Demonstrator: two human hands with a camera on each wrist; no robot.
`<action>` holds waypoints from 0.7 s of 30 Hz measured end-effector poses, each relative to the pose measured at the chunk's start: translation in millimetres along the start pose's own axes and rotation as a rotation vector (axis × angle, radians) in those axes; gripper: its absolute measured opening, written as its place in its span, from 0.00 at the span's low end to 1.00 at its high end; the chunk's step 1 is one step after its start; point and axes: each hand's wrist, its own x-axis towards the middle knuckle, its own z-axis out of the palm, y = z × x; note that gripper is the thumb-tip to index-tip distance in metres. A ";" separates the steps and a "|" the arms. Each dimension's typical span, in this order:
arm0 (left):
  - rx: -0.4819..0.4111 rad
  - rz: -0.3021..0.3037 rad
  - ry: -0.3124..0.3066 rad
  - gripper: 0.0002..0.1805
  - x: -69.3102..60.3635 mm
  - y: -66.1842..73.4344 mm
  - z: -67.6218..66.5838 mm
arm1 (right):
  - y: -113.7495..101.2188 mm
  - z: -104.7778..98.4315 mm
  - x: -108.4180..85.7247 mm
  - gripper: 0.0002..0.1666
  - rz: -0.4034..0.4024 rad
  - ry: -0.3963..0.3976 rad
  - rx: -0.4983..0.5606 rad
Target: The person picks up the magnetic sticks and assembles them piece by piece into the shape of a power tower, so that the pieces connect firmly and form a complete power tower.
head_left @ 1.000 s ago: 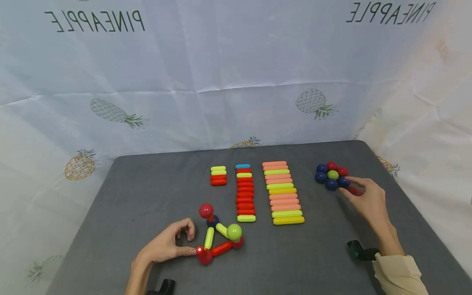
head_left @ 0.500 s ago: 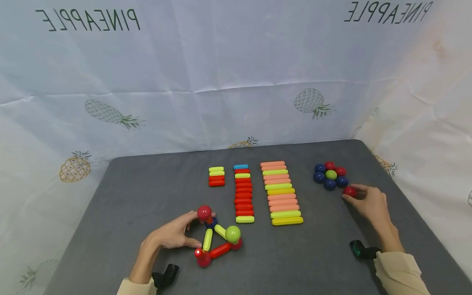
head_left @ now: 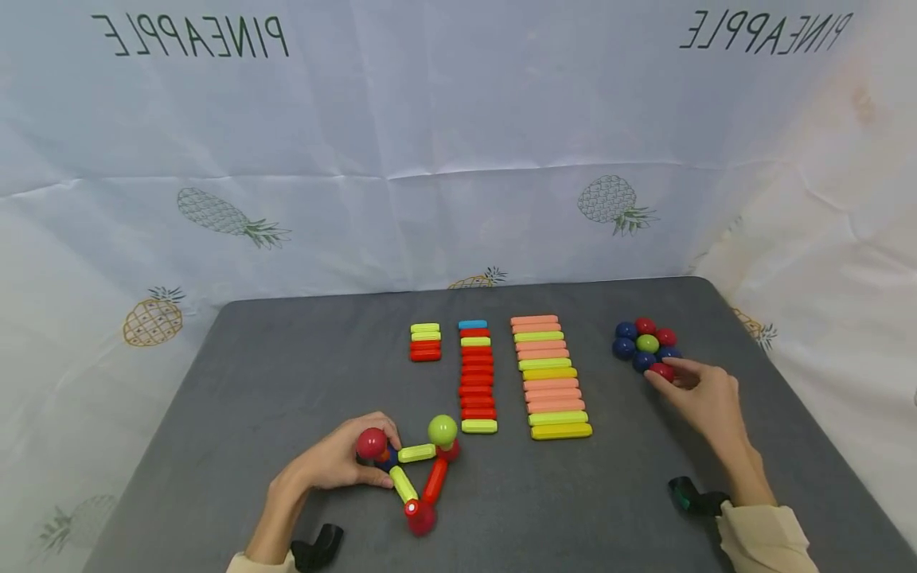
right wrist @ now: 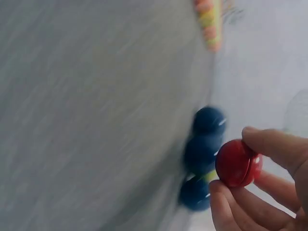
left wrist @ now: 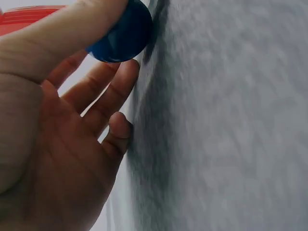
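**Red ball pinched on the right, frame corner held on the left**

I take the step in hand to be picking out one ball while I steady the part-built frame. My right hand (head_left: 709,402) pinches a red ball (right wrist: 233,163), thumb on one side and fingers on the other, spread no wider than the ball itself. It sits at the near edge of the ball cluster (head_left: 647,344), just beside the dark blue ones; whether it is off the bench (head_left: 301,358) I cannot tell. My left hand (head_left: 344,458) curls thumb and fingers about the frame's blue corner ball (left wrist: 130,38).

The next move, I judge, calls for a firm pinch and a clean lift that leaves the neighbouring balls unbumped, with the left grip light enough not to twist the joints.

The red ball is glossy and round, with a dark groove across it. The triangular frame (head_left: 403,484), at near left, has two yellow-green sides and one red rod (head_left: 435,481). A green ball (head_left: 442,430) tops one red corner, a raised red ball (head_left: 371,443) the blue one, and an upright red rod (head_left: 411,508) rises from the third.
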 end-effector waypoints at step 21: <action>0.262 -0.160 0.448 0.25 0.8 2.1 32.2 | -156.4 29.3 -30.9 0.23 -0.384 -0.108 0.387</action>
